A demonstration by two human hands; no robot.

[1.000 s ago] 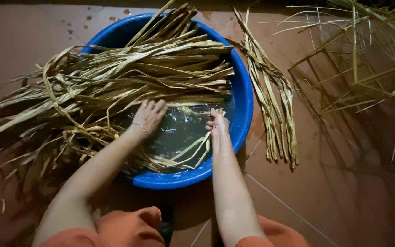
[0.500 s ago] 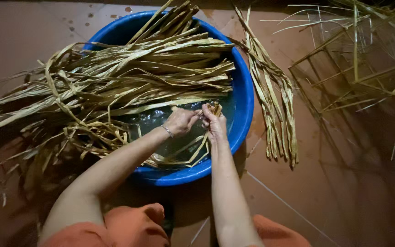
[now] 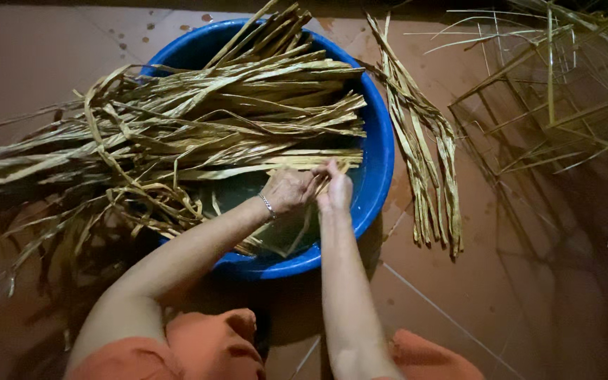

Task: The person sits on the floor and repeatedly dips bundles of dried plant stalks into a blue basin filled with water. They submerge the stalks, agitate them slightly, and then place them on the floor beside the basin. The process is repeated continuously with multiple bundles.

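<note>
Both hands meet over the near right part of a round blue plastic basin (image 3: 378, 151) that stands on a reddish-brown tiled floor (image 3: 36, 63). The left hand (image 3: 288, 188), with a thin bracelet (image 3: 267, 206) at the wrist, is curled around a few dried leaf strips (image 3: 321, 184), its fingers bent and pressed together over them. The right hand (image 3: 337, 191) sits just beside it, touching it, with the thumb and fingers closed in a pinch on the same strips. The held strips run from the hands down into the basin, where shallow water (image 3: 248, 191) shows dark between the leaves.

A large bundle of long, pale, dried palm-like leaves (image 3: 198, 127) lies across the basin. It fills the far and middle part of the basin, and its ends spill over the left rim and fan out onto the floor toward the left edge. Some strips curl in loops near the basin's left near rim.

On the floor just beside the basin's right rim lies a second, narrower bunch of dried strips (image 3: 423, 155), stretched from the far edge toward the near side. Farther right, well apart from the basin, stands a loose frame of thin sticks and leaves (image 3: 550, 105), dim in the shadow. At the near edge the person's knees show in orange cloth (image 3: 212, 348).
</note>
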